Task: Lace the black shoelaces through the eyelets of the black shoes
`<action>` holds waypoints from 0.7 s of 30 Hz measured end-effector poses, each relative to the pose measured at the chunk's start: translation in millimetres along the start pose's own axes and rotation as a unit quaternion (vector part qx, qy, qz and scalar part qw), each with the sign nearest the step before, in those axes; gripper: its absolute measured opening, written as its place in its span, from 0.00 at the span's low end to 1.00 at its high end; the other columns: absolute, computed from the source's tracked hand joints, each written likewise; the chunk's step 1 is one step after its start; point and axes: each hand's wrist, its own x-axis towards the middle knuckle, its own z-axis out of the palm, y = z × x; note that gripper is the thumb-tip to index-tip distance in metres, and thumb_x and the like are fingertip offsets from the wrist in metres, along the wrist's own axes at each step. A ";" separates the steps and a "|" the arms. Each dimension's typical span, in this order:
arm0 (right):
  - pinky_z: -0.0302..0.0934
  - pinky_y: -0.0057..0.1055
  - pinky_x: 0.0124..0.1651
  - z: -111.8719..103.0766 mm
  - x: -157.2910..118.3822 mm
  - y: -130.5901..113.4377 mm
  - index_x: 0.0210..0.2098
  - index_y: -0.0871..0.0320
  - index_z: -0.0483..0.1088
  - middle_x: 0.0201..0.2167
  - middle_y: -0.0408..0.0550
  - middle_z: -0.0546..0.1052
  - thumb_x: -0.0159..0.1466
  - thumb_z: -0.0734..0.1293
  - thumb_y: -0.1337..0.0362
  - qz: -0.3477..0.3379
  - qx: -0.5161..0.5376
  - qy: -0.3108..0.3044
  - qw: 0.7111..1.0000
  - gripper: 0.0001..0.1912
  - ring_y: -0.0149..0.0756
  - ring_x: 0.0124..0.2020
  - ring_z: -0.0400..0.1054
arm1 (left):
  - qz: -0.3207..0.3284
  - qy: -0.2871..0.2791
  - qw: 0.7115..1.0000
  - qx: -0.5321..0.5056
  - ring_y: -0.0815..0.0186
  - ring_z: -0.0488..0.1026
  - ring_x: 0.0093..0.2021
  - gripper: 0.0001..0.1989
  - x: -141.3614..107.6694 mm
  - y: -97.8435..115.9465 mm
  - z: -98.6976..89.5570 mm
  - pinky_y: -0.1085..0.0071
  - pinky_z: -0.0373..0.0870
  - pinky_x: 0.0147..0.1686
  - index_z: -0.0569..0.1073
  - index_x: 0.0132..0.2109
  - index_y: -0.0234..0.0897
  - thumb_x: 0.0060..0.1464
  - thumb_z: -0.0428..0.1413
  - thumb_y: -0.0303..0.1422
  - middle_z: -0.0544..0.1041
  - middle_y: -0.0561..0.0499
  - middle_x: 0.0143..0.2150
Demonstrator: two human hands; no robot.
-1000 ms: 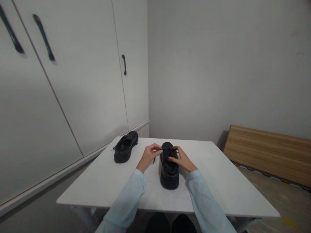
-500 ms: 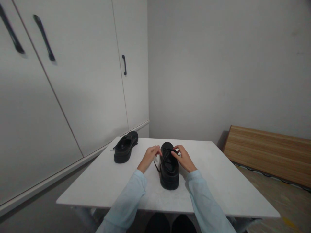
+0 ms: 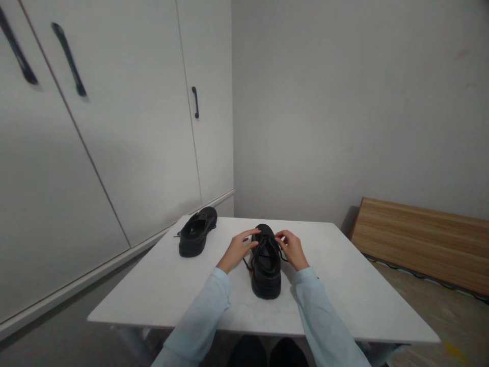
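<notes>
A black lace-up shoe (image 3: 266, 278) rests on the white table, its toe pointing away from me. My left hand (image 3: 237, 250) is at the shoe's left side, fingers and thumb apart, the fingertips touching the upper near the laces. On the right side, my right hand (image 3: 292, 250) has its thumb and fingers pinched together at the shoe's edge, on a black lace. Loose lace hangs out on both sides of the shoe. A second black shoe (image 3: 193, 239) stands at the table's far left, with a lace end sticking out to its left.
The white table (image 3: 160, 295) reaches back toward the grey wall. White cabinets (image 3: 126, 127) with dark handles line the left. A wooden board (image 3: 420, 239) leans at the right beyond the table. My knees show below the front edge.
My left hand has spread its fingers and moved a little right onto the shoe. My right hand has drawn slightly right, from the laces to the shoe's edge.
</notes>
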 end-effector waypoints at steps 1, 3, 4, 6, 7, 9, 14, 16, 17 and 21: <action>0.61 0.34 0.33 0.3 0.0 0.8 0.31 0.57 0.71 0.30 0.48 0.75 0.60 0.62 0.61 -0.004 -0.002 0.000 1.000 0.08 0.35 0.25 0.65 | -0.001 -0.004 1.000 0.000 0.55 0.64 0.61 0.20 0.3 -0.9 0.0 0.56 0.60 0.59 0.74 0.53 0.43 0.52 0.59 0.38 0.70 0.45 0.59; 0.61 0.33 0.34 1.0 0.1 2.4 0.30 0.57 0.71 0.30 0.48 0.75 0.59 0.62 0.62 -0.009 -0.003 0.004 1.000 0.07 0.35 0.26 0.65 | 0.000 -0.010 1.000 0.001 0.54 0.64 0.61 0.21 0.9 -2.4 0.0 0.56 0.59 0.60 0.74 0.53 0.43 0.52 0.59 0.39 0.70 0.44 0.59; 0.61 0.33 0.34 1.4 0.1 3.1 0.30 0.57 0.70 0.30 0.48 0.74 0.59 0.62 0.63 -0.010 0.000 0.006 1.000 0.07 0.35 0.27 0.65 | 0.001 -0.012 1.000 0.001 0.54 0.64 0.61 0.21 1.2 -2.9 0.1 0.56 0.58 0.60 0.74 0.53 0.42 0.52 0.59 0.39 0.70 0.44 0.59; 0.61 0.33 0.34 2.2 -0.1 4.4 0.29 0.57 0.70 0.29 0.48 0.74 0.59 0.62 0.63 -0.012 0.005 0.011 1.000 0.06 0.36 0.28 0.66 | 0.001 -0.015 1.000 0.002 0.55 0.65 0.60 0.21 1.4 -3.2 0.1 0.57 0.58 0.60 0.74 0.54 0.42 0.52 0.59 0.39 0.71 0.44 0.58; 0.61 0.33 0.34 2.6 -0.2 4.9 0.28 0.57 0.70 0.29 0.47 0.74 0.59 0.62 0.63 -0.013 0.008 0.014 1.000 0.06 0.36 0.29 0.66 | 0.002 -0.017 1.000 0.004 0.55 0.65 0.60 0.21 1.4 -3.1 0.0 0.57 0.58 0.60 0.74 0.53 0.42 0.52 0.59 0.39 0.72 0.44 0.58; 0.60 0.33 0.34 3.5 -0.4 5.2 0.28 0.57 0.69 0.29 0.47 0.73 0.59 0.62 0.64 -0.013 0.013 0.019 1.000 0.06 0.36 0.29 0.66 | 0.001 -0.020 1.000 0.009 0.55 0.66 0.59 0.21 1.2 -2.5 -0.1 0.58 0.59 0.60 0.74 0.54 0.41 0.52 0.59 0.40 0.72 0.44 0.57; 0.60 0.33 0.35 5.7 -0.4 4.8 0.27 0.57 0.69 0.29 0.47 0.73 0.58 0.62 0.64 0.002 0.017 0.030 0.999 0.06 0.36 0.30 0.65 | -0.005 -0.016 0.999 0.028 0.54 0.66 0.59 0.22 0.1 -0.2 -0.6 0.58 0.61 0.57 0.73 0.54 0.42 0.52 0.59 0.41 0.71 0.44 0.58; 0.60 0.33 0.35 6.4 -0.2 4.7 0.27 0.57 0.69 0.29 0.47 0.73 0.58 0.62 0.64 0.005 0.015 0.035 0.999 0.06 0.36 0.29 0.65 | -0.004 -0.018 0.999 0.030 0.54 0.66 0.59 0.22 -0.3 0.5 -0.8 0.59 0.62 0.56 0.72 0.54 0.42 0.53 0.58 0.41 0.71 0.44 0.59; 0.60 0.33 0.35 6.6 -0.2 4.7 0.27 0.57 0.69 0.29 0.47 0.73 0.58 0.62 0.64 0.005 0.016 0.037 0.999 0.06 0.36 0.29 0.65 | -0.004 -0.020 0.999 0.031 0.54 0.66 0.59 0.22 -0.3 0.8 -0.9 0.59 0.63 0.56 0.73 0.54 0.42 0.53 0.58 0.41 0.71 0.44 0.58; 0.60 0.33 0.35 7.8 -0.3 4.7 0.28 0.57 0.69 0.29 0.47 0.73 0.58 0.62 0.63 0.007 0.028 0.040 0.999 0.06 0.36 0.30 0.64 | -0.007 -0.024 0.999 0.036 0.54 0.66 0.58 0.21 -0.3 1.6 -0.9 0.58 0.62 0.56 0.73 0.53 0.42 0.53 0.58 0.41 0.72 0.44 0.57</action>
